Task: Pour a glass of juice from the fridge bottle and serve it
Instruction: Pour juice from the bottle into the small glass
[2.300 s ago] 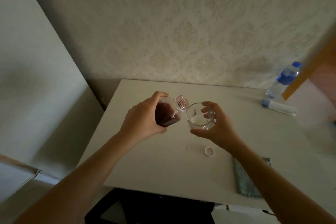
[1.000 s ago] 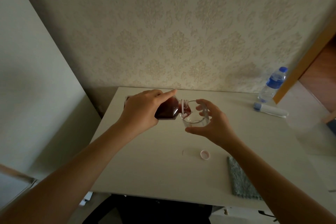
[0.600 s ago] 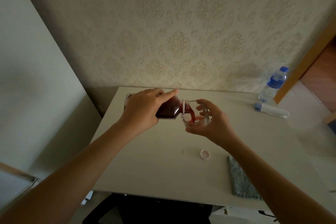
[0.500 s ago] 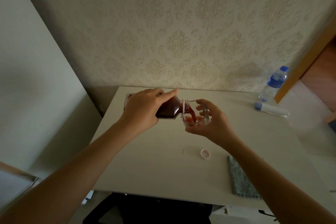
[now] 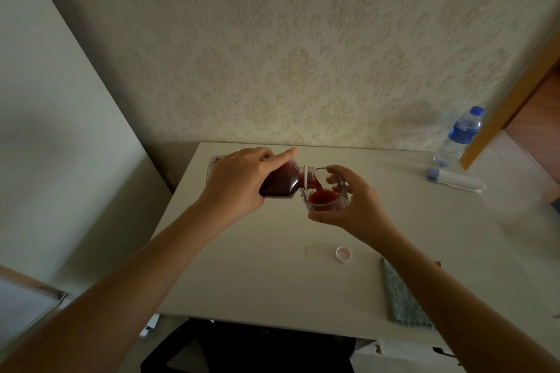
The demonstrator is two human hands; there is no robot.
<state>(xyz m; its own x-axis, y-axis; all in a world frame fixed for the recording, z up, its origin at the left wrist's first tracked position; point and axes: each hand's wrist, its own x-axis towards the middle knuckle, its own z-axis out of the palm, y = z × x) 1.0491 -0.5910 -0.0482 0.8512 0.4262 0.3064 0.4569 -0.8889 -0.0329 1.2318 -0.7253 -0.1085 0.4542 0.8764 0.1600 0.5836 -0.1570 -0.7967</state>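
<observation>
My left hand (image 5: 239,182) grips a clear juice bottle (image 5: 281,183) holding dark red juice, tipped on its side with its open mouth over a glass. Red juice runs from the mouth into the clear glass (image 5: 325,198), which holds a shallow red pool. My right hand (image 5: 354,203) wraps around the glass from the right and holds it just above the white table (image 5: 272,266). The bottle's pale cap (image 5: 344,253) lies upside down on the table nearer to me.
A grey-green cloth (image 5: 403,300) lies near the table's front right edge. At the back right stand a blue-capped water bottle (image 5: 459,136) and a white tube lying flat (image 5: 454,181). Patterned wall behind the table; a dark chair (image 5: 248,348) below the front edge.
The bottle went from slightly tilted to nearly horizontal. Juice began flowing, and the red level in the glass has risen. Both hands stay in place.
</observation>
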